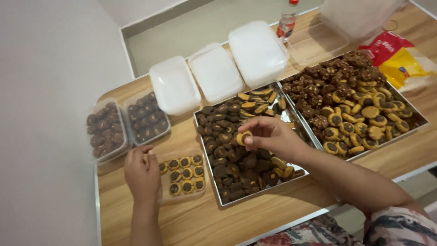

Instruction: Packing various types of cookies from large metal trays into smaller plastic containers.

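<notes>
The right hand (268, 136) hangs over the middle tray (200, 119), its thumb and fingertips pinched on one round cookie (242, 137) with a pale rim and dark centre. The cookie is lifted clear of the heap of dark cookies below, held flat with its filled face up, which suits laying it down the same way as the others.

The left hand (142, 175) rests at the near-left edge of a small clear box (164, 197), fingers curled loosely together on its rim and gripping nothing else; it seems to steady the light box on the table (255, 209). Inside lie neat rows of matching cookies, all face up, filling only part of the floor.

Behind it stand two clear boxes (123, 130) already full of dark cookies, and three white lids (214, 73) lie further back, off their boxes so the tops stay open. A second tray (421, 119) to the right holds chunky dark clusters and more pale-rimmed cookies, sorted by kind.
</notes>
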